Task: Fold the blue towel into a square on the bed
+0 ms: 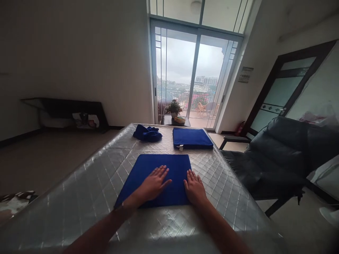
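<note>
A blue cloth (159,169) lies folded flat in front of me on the quilted, plastic-covered surface (87,190). My left hand (153,183) rests flat on its middle, fingers stretched out and slightly apart. My right hand (194,187) presses flat on the cloth's right edge, fingers extended. Farther back, a neatly folded stack of blue cloth (192,138) with a small white tag sits to the right. A crumpled blue cloth (147,133) lies to the left of that stack.
A dark leather armchair (280,155) stands close to the surface's right side. Behind are glass sliding doors (194,74) and a small dark table with a potted plant (174,107). A low dark shelf (66,111) sits against the left wall.
</note>
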Available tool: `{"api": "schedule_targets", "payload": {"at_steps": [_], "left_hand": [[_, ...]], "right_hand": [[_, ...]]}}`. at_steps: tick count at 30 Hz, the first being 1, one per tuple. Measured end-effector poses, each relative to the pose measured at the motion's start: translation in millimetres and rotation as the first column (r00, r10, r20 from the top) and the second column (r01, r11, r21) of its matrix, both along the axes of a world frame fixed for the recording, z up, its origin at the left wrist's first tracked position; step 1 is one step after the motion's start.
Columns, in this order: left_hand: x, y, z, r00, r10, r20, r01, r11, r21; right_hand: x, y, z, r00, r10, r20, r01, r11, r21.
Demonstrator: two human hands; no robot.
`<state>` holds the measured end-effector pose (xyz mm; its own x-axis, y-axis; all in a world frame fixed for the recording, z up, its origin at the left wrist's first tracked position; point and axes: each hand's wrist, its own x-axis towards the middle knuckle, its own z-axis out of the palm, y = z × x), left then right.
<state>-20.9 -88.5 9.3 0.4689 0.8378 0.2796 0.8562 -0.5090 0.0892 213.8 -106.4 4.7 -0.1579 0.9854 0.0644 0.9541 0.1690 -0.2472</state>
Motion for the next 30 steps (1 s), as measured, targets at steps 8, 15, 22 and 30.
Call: {"api": "schedule_targets", "payload": {"at_steps": [8,15,22,30], "left_hand": [[81,8,-12.6,0.991,-0.124,0.057,0.127,0.991,-0.050],[17,-3,-18.8,0.999,-0.029,0.022,0.031,0.996,-0.088],[-73,-24,-14.5,0.957,0.266,-0.119,-0.282,0.946,-0.161],[-86,-31,-14.0,0.940,0.324,-0.102,-0.334,0.936,-0.106]], "right_hand": [[4,0,-3.2,0.999,0.028,0.034,-0.028,0.999,0.019],[2,0,-1.0,1.000,0.001,0.020,-0.001,1.000,0.019],[2,0,2.2,0.999,0.006,0.035,-0.005,1.000,-0.020],[2,-4,10.1,0.993,0.016,0.118,-0.014,1.000,-0.023]]}}
